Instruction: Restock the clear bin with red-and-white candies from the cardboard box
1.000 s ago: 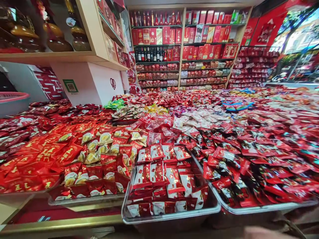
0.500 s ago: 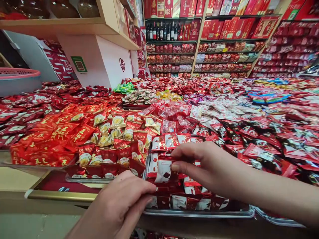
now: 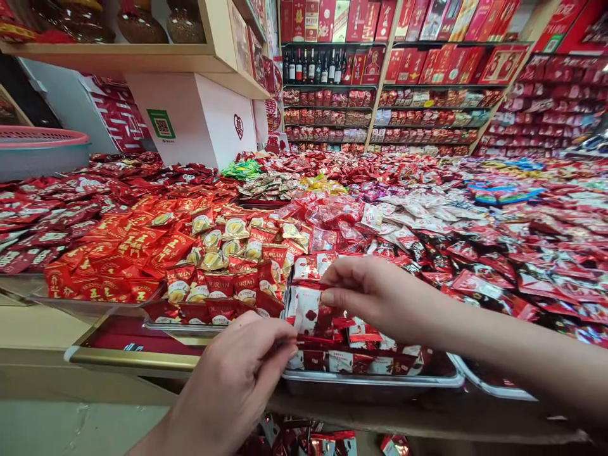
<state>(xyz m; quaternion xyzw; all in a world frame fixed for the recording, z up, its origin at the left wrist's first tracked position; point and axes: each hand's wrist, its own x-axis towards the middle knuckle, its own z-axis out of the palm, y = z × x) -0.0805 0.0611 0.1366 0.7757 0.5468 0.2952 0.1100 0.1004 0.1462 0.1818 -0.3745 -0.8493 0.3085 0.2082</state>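
Note:
My right hand [image 3: 368, 288] reaches in from the right over a clear plastic tray [image 3: 370, 380] of wrapped candies. Its thumb and fingers are closed at the right edge of a white-and-red candy packet [image 3: 308, 310], which stands upright near the tray's left side. My left hand [image 3: 247, 364] is at the tray's front left corner. Its thumb and fingertips are drawn together beside the lower end of that packet; what lies between them is hidden. More red-and-white packets [image 3: 342, 361] stand in a row along the tray's front.
Left of the tray lie durian candies [image 3: 228, 282] and red packets [image 3: 142, 247]. Black-and-red packets [image 3: 479, 285] spread to the right. A gold-edged ledge [image 3: 137, 364] runs along the front left. More packets [image 3: 332, 443] show below the counter. A wooden shelf [image 3: 156, 60] overhangs at the upper left.
The view has shifted, showing more below the counter. My right hand stays at the white-and-red packet, which leans slightly more. My left hand's fingertips remain by the tray corner.

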